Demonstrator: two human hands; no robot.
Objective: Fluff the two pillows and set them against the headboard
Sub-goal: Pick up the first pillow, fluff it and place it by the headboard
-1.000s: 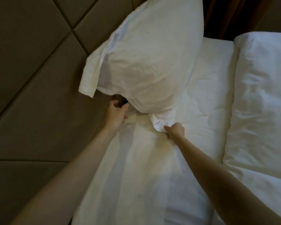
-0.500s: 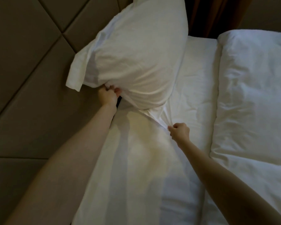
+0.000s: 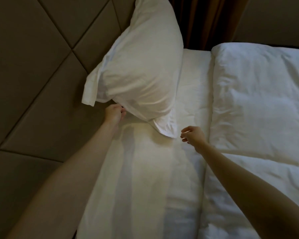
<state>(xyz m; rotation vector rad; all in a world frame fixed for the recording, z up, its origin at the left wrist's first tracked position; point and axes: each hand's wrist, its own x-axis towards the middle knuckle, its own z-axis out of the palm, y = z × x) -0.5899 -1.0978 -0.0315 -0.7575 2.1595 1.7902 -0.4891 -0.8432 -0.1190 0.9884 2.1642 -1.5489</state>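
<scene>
One white pillow (image 3: 141, 69) stands tilted against the padded brown headboard (image 3: 41, 66), its loose case flaps hanging at the lower left and lower right corners. My left hand (image 3: 114, 113) is curled at the pillow's lower edge beside the headboard, fingers tucked under the fabric. A short way right of the lower corner flap, my right hand (image 3: 191, 135) hovers with fingers apart, holding nothing. I see no second pillow.
The white sheet (image 3: 145, 178) covers the mattress below the pillow. A folded-back white duvet (image 3: 257, 100) lies to the right. A dark brown curtain (image 3: 205, 19) hangs past the head of the bed.
My right hand has let go of the pillowcase corner and drawn away to the right. The pillow has settled more upright against the headboard; my left hand stays at its lower edge.
</scene>
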